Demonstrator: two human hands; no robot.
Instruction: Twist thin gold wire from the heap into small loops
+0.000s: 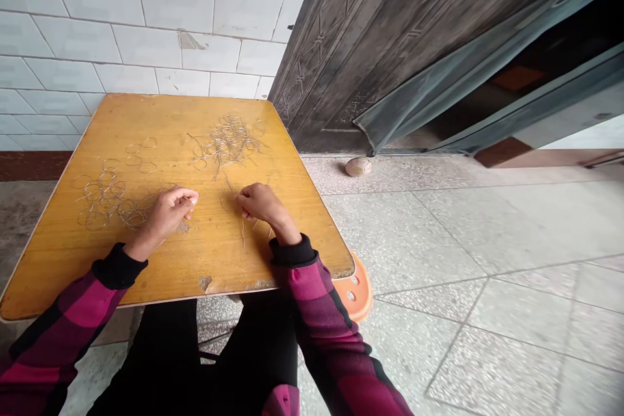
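Note:
My left hand (170,208) is closed in a pinch above the wooden table, thumb against the forefinger; anything between them is too small to make out. To its left lies a spread of thin wire loops (110,198). My right hand (263,203) has its fingers curled together, and a thin wire (229,183) sticks out from the fingertips. A few short wire pieces (243,234) rest on the table just below that hand. Farther back is a tangled heap of thin wires (231,140), some of them bent into loops.
The yellow wooden table (156,273) has a chipped front edge and stands against a white tiled wall (166,6). An orange stool (359,292) shows under its right corner. A dark carved door (341,45) and a round stone-like object (358,167) are to the right.

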